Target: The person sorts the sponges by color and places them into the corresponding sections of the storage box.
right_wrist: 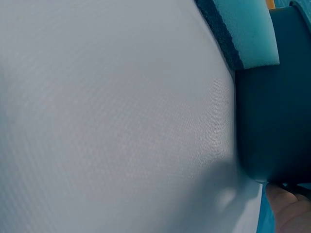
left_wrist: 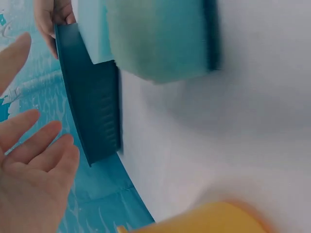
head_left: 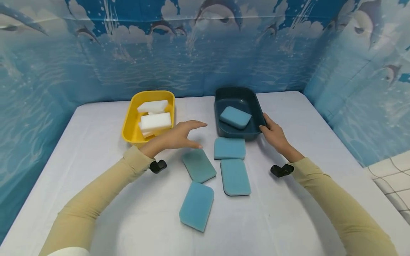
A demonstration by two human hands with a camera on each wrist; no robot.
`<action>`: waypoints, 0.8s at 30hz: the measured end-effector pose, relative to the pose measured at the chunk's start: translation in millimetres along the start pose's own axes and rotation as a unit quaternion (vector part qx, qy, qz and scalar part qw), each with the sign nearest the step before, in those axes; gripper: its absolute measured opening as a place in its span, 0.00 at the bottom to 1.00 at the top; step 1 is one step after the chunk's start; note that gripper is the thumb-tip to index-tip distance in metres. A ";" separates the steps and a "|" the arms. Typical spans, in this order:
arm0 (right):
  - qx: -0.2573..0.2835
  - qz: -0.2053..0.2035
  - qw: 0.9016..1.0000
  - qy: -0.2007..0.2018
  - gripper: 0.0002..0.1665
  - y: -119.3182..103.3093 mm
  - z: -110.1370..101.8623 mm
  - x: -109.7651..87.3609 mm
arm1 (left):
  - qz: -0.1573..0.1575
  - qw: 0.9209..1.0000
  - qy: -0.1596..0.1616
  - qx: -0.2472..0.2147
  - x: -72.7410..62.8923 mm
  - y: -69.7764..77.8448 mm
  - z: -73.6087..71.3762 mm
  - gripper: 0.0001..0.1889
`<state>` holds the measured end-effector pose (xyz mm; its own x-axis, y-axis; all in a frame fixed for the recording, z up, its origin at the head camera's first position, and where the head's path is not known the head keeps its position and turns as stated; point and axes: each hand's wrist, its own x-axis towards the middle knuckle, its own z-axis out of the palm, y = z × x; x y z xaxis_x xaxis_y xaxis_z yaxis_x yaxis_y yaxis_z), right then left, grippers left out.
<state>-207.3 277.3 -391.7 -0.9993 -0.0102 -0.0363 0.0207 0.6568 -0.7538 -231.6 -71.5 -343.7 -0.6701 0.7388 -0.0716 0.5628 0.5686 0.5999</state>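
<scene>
Head: we note the right hand (head_left: 275,137) gripping the dark bin (head_left: 235,133), one blue sponge (head_left: 235,117) inside, four more sponges (head_left: 235,177) on the table (head_left: 153,220); the left hand (head_left: 179,136) is beside the yellow bin (head_left: 128,124). Left wrist: we see fingers apart, holding nothing. Right wrist: we see fingertips at the dark bin.

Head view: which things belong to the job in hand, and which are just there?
Likely in the job:
- dark bin, gripped by the right hand
- blue sponge inside it
- four loose blue sponges near the left hand

Probably just there:
- yellow bin and its white blocks; could be involved, neither hand grips them
- dolphin-print backdrop
</scene>
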 end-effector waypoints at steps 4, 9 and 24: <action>0.004 -0.001 1.000 0.002 0.36 -0.7 -1.5 -0.6 | 0.003 1.000 -0.015 -0.003 -13.2 -3.2 1.8 0.41; -0.001 0.001 1.000 -0.001 0.36 -1.0 -0.4 -0.3 | 0.010 0.999 -0.048 -0.008 -27.0 -10.1 5.4 0.43; 0.004 0.001 1.000 0.000 0.36 -0.8 0.3 -1.8 | 0.064 0.990 -0.122 -0.020 -29.7 -24.1 24.7 0.47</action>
<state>-205.5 276.6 -391.3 -0.9992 -0.0091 -0.0379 0.0228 0.6513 -0.7584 -213.3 -98.2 -375.6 -0.4549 0.8723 -0.1792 0.6131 0.4527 0.6475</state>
